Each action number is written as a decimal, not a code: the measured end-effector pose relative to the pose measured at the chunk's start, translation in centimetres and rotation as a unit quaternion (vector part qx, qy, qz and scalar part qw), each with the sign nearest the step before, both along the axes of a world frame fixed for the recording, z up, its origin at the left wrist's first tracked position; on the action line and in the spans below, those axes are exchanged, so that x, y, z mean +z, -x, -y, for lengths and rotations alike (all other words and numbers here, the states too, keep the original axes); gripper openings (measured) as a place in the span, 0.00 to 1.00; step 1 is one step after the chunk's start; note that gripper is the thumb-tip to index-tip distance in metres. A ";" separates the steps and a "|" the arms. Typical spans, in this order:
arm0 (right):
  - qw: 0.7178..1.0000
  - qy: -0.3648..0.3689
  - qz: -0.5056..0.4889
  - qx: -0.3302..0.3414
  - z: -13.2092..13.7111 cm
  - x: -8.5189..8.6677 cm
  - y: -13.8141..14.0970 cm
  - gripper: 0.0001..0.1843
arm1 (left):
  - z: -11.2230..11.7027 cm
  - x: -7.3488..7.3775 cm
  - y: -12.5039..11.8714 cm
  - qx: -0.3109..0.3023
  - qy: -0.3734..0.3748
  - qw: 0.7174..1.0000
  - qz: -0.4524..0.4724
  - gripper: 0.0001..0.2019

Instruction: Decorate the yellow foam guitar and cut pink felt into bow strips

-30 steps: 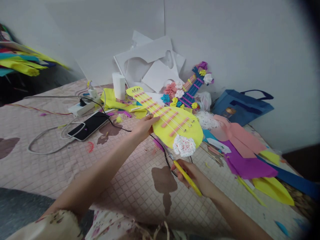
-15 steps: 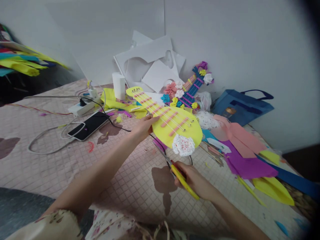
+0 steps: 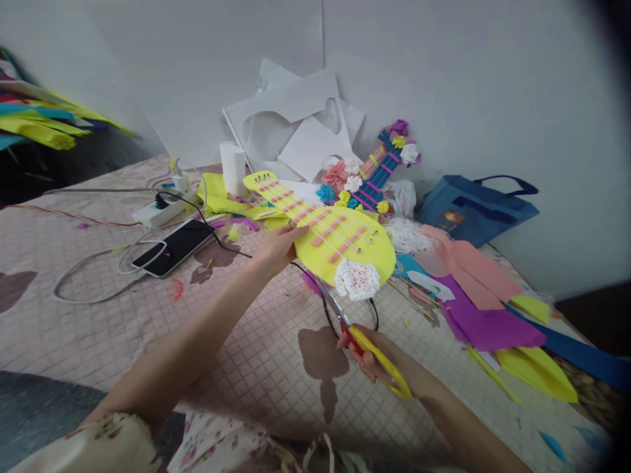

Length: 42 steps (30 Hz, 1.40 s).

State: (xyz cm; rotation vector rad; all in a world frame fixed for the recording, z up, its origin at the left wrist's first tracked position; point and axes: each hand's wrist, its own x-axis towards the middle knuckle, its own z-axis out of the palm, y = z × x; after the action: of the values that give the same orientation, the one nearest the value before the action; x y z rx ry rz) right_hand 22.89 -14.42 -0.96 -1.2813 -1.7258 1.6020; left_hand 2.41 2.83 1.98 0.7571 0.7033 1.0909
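Observation:
My left hand (image 3: pixel 280 248) grips the near edge of a yellow paper guitar (image 3: pixel 323 240), which is tilted above the table. Pink strips and white strings run along its face. A white paper flower (image 3: pixel 357 280) with coloured specks sits at the body's lower edge. Scissors (image 3: pixel 377 358) with yellow and red handles are in my right hand (image 3: pixel 389 361). Their blades point up and left, just below the flower. Whether the blades touch anything is unclear. My left fingers are partly hidden behind the guitar.
A phone (image 3: pixel 175 248), a power strip (image 3: pixel 165 209) and looping cables lie to the left. Behind stand a white cup (image 3: pixel 233 168), cut white boards (image 3: pixel 296 98) and a blue flowered guitar (image 3: pixel 382 172). At the right are a blue bag (image 3: pixel 473 213) and coloured paper sheets (image 3: pixel 486 328).
The scissors and my right hand have shifted slightly down and right, and the red handle shows more. The guitar has moved a little left and up with my left hand.

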 end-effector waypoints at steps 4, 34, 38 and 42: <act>0.999 0.020 -0.040 0.005 0.0 -1.1 -0.2 0.34 | -0.1 0.0 0.1 -0.002 0.007 1.000 -0.005 0.04; 0.993 0.086 -0.080 -0.021 -0.6 -0.5 0.2 0.34 | -0.3 -0.4 0.2 -0.003 0.003 1.000 -0.004 0.04; 0.991 0.104 -0.076 -0.037 -0.6 -1.0 -0.1 0.26 | -0.1 -0.1 0.3 0.003 0.007 1.000 -0.009 0.05; 0.991 0.114 -0.046 -0.053 -0.4 -1.2 -0.1 0.19 | -0.1 0.1 0.4 0.002 0.010 1.000 -0.012 0.04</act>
State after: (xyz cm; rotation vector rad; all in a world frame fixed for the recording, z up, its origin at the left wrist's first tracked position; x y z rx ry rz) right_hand 22.98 -13.98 -2.18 -1.3558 -1.4259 1.8066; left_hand 2.00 2.96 2.04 0.7535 0.7362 1.0783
